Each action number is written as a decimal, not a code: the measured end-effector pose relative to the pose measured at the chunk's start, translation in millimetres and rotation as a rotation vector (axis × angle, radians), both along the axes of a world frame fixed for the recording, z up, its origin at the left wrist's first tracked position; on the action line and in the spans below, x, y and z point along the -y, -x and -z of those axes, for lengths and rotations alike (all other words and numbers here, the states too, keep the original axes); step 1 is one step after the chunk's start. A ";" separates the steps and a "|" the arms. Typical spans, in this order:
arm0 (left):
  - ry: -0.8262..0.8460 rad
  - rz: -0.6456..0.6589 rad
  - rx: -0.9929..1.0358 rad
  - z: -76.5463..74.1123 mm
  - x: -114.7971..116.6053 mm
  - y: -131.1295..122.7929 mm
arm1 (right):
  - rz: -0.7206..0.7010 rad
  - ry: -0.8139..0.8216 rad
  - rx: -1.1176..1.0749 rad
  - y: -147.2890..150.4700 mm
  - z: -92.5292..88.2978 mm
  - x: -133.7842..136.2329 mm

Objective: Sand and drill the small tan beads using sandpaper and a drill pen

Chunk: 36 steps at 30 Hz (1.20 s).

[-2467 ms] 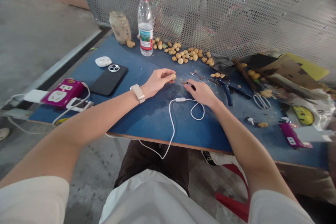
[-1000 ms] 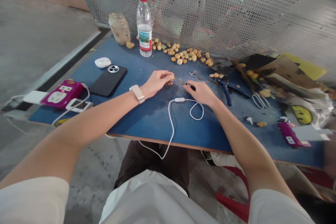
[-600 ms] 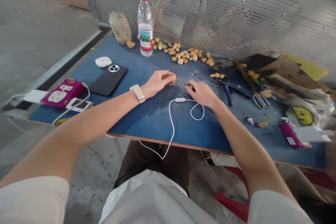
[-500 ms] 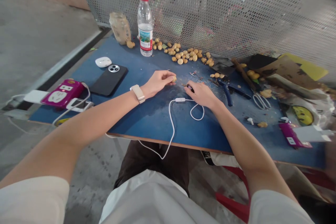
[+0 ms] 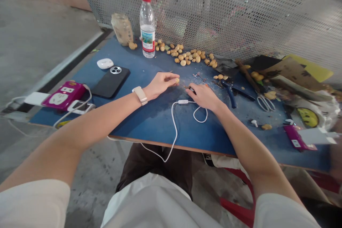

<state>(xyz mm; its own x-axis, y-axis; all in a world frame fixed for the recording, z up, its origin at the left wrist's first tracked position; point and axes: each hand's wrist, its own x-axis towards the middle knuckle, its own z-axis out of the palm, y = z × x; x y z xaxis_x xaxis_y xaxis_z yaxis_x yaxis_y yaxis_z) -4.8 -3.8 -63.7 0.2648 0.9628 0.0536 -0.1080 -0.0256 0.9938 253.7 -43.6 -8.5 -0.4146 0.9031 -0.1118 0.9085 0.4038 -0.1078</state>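
Left hand (image 5: 160,84) is staying pinched on a tan nut (image 5: 177,80) at its fingertips, much as in the earlier frames. Right hand (image 5: 203,97) is resting just beside it, fingers curling over a small dark item (image 5: 191,89). I'm seeing less of that item now and can't tell whether it's gripped. Hands are staying apart. Ahead of the left hand, more nuts (image 5: 184,57) are lying scattered; beyond the right hand, blue pliers (image 5: 230,94) are lying on the table (image 5: 171,131).
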 end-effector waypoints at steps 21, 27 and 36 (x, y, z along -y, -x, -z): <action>-0.043 0.006 -0.071 1.7 -2.8 0.9 | 0.044 -0.014 0.102 12.1 -7.2 11.5; -0.041 -0.025 -0.060 2.1 -4.5 0.8 | 0.122 -0.028 0.073 14.1 -8.9 12.7; -0.043 -0.004 -0.059 -2.3 0.3 -1.3 | 0.099 -0.020 0.046 11.5 0.5 7.8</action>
<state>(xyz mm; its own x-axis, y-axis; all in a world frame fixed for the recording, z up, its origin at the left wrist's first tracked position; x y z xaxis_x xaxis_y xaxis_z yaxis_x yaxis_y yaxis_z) -3.5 -4.1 -61.3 0.2649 0.9610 0.0789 -0.0488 -0.0683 0.9965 242.1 -51.3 -9.0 -0.3183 0.9416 -0.1101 0.9478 0.3136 -0.0583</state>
